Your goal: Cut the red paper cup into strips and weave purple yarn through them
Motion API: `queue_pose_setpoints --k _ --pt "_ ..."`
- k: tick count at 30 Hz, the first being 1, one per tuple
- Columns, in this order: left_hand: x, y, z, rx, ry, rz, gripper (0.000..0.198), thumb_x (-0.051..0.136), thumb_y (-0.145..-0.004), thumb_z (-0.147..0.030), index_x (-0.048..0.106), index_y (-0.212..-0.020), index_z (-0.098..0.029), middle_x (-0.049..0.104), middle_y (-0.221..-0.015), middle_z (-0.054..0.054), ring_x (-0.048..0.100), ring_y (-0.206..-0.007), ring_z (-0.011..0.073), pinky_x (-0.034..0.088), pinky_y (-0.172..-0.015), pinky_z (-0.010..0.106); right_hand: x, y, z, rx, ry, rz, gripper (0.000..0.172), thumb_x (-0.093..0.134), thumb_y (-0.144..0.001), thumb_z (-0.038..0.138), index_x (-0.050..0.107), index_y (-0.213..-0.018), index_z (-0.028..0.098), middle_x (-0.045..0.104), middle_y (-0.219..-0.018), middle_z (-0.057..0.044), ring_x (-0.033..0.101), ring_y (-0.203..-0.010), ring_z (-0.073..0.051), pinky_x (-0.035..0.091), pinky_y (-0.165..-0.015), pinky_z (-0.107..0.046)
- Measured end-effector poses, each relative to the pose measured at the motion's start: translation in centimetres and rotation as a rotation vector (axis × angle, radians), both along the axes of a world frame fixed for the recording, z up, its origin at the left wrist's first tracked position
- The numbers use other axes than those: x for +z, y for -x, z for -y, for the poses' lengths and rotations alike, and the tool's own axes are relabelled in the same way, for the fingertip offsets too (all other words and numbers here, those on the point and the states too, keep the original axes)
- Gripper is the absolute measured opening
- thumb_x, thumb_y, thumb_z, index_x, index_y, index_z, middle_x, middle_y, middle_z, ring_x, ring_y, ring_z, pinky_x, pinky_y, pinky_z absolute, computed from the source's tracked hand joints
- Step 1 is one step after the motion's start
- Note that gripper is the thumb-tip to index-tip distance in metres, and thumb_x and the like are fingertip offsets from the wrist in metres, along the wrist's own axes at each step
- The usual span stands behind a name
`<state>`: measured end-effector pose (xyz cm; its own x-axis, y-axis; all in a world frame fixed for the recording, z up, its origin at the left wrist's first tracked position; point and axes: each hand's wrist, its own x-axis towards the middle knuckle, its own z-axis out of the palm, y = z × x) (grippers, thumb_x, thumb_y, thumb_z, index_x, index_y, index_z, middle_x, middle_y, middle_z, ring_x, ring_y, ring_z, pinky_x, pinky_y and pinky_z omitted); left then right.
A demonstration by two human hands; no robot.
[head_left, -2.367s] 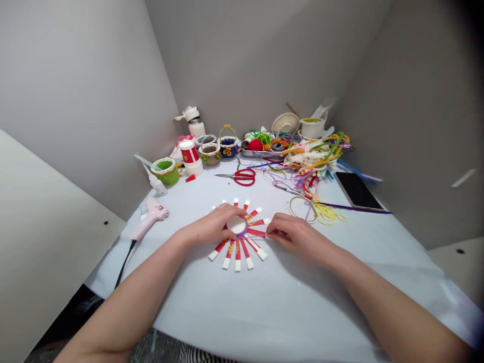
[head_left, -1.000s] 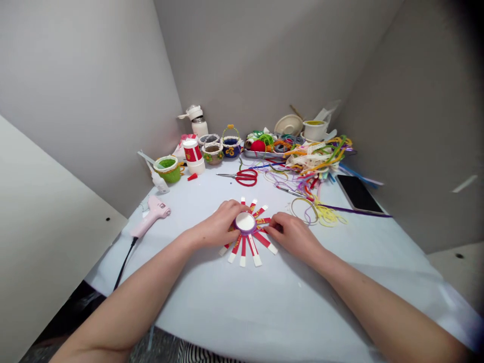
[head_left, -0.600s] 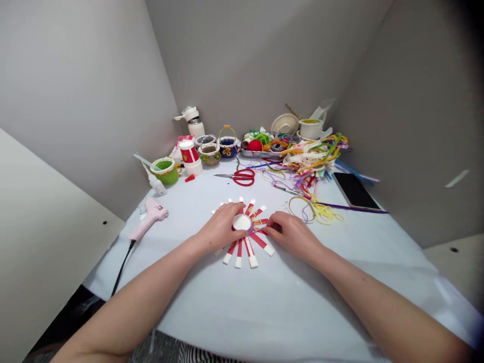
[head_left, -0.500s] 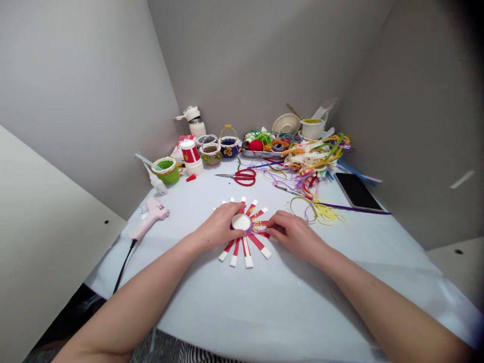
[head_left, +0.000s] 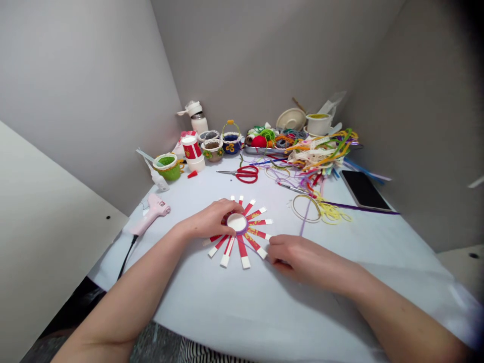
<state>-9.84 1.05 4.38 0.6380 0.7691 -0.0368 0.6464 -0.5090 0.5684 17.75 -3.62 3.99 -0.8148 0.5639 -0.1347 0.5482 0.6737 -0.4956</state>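
A paper cup cut into red and white strips [head_left: 244, 253] lies splayed like a sun on the table, its round white base [head_left: 237, 222] in the middle. Purple yarn [head_left: 242, 233] is wound around that base. My left hand [head_left: 214, 218] grips the cup at the base's left edge, thumb in front and fingers behind. Off the lower right strips, my right hand [head_left: 286, 256] is closed in a pinch on the yarn, which runs taut from the base over the strips. More of the purple strand [head_left: 304, 219] trails from behind this hand toward the back.
Red-handled scissors [head_left: 246, 174] lie behind the cup. A pink glue gun [head_left: 152, 214] and a glue bottle [head_left: 159, 180] are at left. Small decorated baskets [head_left: 212, 150] and a yarn tray [head_left: 264, 149] stand at the back. A phone [head_left: 365, 190] lies at right, near golden rings [head_left: 294, 209].
My right hand has moved toward me, drawing the yarn out longer across the strips. The splayed cup has turned a little and shifted slightly left with my left hand.
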Motion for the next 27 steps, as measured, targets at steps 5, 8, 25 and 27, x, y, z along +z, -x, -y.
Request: queue_pose_setpoints --k 5,8,25,27 --pt "0.0 0.0 0.0 -0.011 0.023 0.015 0.043 0.075 -0.078 -0.024 0.06 -0.118 -0.023 0.063 -0.118 0.006 0.059 -0.108 0.0257 0.047 -0.094 0.038 -0.7 0.0 -0.9 -0.228 -0.159 0.062 0.018 0.053 -0.087 0.01 0.061 -0.074 0.019 0.061 -0.082 -0.005 0.056 -0.073 -0.017 0.035 -0.062 -0.027" --pt "-0.1 -0.1 0.1 -0.017 0.027 0.026 0.042 0.075 -0.078 -0.023 0.061 -0.117 -0.023 0.064 -0.116 0.005 0.059 -0.107 0.0253 0.047 -0.093 0.037 -1.2 0.2 -1.9 -0.33 -0.142 -0.016 0.013 0.059 -0.088 0.017 0.063 -0.075 0.02 0.063 -0.082 -0.004 0.058 -0.074 -0.017 0.036 -0.064 -0.027" --pt "-1.1 -1.1 1.0 -0.091 -0.094 0.174 0.05 0.067 -0.079 -0.017 0.051 -0.126 -0.021 0.045 -0.14 0.013 0.045 -0.133 0.028 0.04 -0.111 0.042 -3.9 1.2 -3.7 -0.592 -0.215 -0.112 0.023 0.053 -0.089 0.033 0.053 -0.069 0.021 0.063 -0.075 -0.002 0.054 -0.067 -0.017 0.034 -0.063 -0.028" --pt "-1.4 -1.4 1.3 -0.031 -0.125 0.16 0.05 0.064 -0.079 -0.015 0.05 -0.127 -0.021 0.048 -0.134 0.013 0.049 -0.127 0.028 0.042 -0.108 0.044 -3.9 1.3 -3.7 -0.591 -0.216 -0.118 0.024 0.053 -0.09 0.033 0.052 -0.069 0.021 0.063 -0.075 -0.002 0.054 -0.067 -0.017 0.034 -0.062 -0.028"
